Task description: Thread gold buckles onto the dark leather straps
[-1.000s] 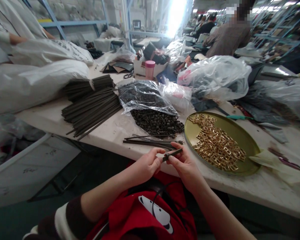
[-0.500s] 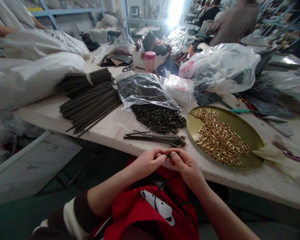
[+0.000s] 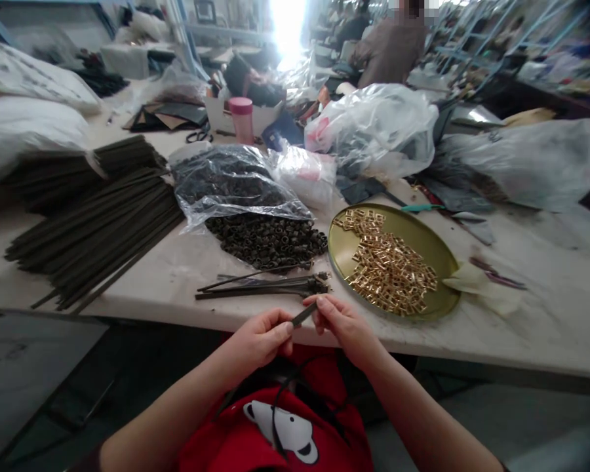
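Note:
Between my two hands, at the table's front edge, runs a thin dark strap [image 3: 303,316]. My left hand [image 3: 268,337] pinches it at the lower left, and my right hand [image 3: 338,321] grips its other end; whether a buckle sits inside those fingers is hidden. Just beyond lie several dark straps with small metal ends [image 3: 265,286]. Behind them is a heap of small dark loops [image 3: 270,241], partly under a clear plastic bag [image 3: 236,177]. To the right, a round gold tray [image 3: 442,259] holds a pile of small gold buckles [image 3: 393,269].
Bundles of long dark strips [image 3: 98,223] lie on the left beside white sacks [image 3: 29,124]. Farther back stand a pink-lidded jar [image 3: 242,121], scissors [image 3: 199,136] and plastic bags [image 3: 373,131]. Cutters with dark red handles [image 3: 501,275] lie at the right. Another person [image 3: 391,49] is in the background.
My hands have drawn slightly apart, and more of the strap shows between them. The view has turned to the right, so the table things sit farther left.

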Demonstrator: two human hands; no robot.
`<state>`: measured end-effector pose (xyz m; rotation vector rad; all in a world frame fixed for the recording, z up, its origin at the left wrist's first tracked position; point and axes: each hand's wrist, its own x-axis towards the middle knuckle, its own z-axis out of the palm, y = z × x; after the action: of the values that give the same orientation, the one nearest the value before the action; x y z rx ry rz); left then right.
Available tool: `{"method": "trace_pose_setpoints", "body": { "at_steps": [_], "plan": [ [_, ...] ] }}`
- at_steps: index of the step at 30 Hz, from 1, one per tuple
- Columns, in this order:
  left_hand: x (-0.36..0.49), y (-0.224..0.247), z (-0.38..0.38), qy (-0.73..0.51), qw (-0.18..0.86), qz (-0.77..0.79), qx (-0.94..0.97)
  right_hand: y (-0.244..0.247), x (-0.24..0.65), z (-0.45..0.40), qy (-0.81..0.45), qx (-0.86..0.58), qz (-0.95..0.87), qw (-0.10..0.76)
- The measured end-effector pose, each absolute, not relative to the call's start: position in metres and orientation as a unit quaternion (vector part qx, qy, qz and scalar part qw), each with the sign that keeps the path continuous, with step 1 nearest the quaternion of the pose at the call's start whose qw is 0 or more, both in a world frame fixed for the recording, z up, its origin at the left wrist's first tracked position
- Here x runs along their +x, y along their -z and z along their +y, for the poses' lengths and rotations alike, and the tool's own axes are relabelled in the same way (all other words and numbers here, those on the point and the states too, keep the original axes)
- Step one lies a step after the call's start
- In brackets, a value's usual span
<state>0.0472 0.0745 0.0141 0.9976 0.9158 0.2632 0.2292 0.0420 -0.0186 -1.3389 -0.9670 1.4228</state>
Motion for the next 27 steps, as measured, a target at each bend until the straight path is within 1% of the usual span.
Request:
{"method": "trace_pose_setpoints", "body": {
  "at_steps": [2, 4, 5, 7, 9, 10, 12, 15, 19, 20, 22, 24, 25, 27],
  "plan": [
    [0.051, -0.011, 0.081, -0.118, 0.768, 0.440, 0.451, 0.019, 0.261, 0.055, -0.449, -0.614, -0.473, 0.445],
    [0.055, -0.007, 0.087, -0.115, 0.766, 0.452, 0.443, 0.019, 0.296, 0.071, -0.269, -0.696, -0.531, 0.402],
    [0.057, -0.005, 0.089, -0.112, 0.766, 0.455, 0.440, 0.019, 0.313, 0.081, -0.178, -0.730, -0.556, 0.357],
    [0.061, -0.001, 0.092, -0.106, 0.766, 0.456, 0.440, 0.020, 0.337, 0.100, -0.052, -0.765, -0.609, 0.203],
    [0.065, 0.000, 0.093, -0.099, 0.763, 0.457, 0.447, 0.024, 0.347, 0.118, 0.008, -0.763, -0.644, 0.055],
    [0.066, -0.001, 0.093, -0.096, 0.760, 0.458, 0.451, 0.026, 0.348, 0.125, 0.019, -0.757, -0.653, 0.010],
    [0.067, -0.005, 0.091, -0.096, 0.755, 0.462, 0.455, 0.031, 0.345, 0.136, 0.026, -0.748, -0.662, -0.023],
    [0.064, -0.013, 0.086, -0.104, 0.746, 0.462, 0.469, 0.032, 0.341, 0.141, 0.029, -0.737, -0.675, -0.027],
    [0.056, -0.020, 0.079, -0.133, 0.738, 0.431, 0.502, 0.014, 0.335, 0.130, 0.046, -0.717, -0.696, -0.013],
    [0.055, -0.021, 0.077, -0.146, 0.737, 0.427, 0.504, 0.007, 0.330, 0.124, 0.045, -0.706, -0.706, 0.012],
    [0.053, -0.023, 0.074, -0.177, 0.738, 0.423, 0.495, -0.006, 0.313, 0.107, 0.014, -0.671, -0.733, 0.111],
    [0.053, -0.026, 0.070, -0.209, 0.742, 0.417, 0.482, -0.017, 0.290, 0.086, -0.068, -0.619, -0.745, 0.238],
    [0.053, -0.028, 0.068, -0.221, 0.745, 0.411, 0.477, -0.022, 0.276, 0.076, -0.118, -0.601, -0.740, 0.278],
    [0.052, -0.032, 0.063, -0.237, 0.746, 0.400, 0.477, -0.030, 0.251, 0.056, -0.193, -0.581, -0.731, 0.302]
  ]
}}
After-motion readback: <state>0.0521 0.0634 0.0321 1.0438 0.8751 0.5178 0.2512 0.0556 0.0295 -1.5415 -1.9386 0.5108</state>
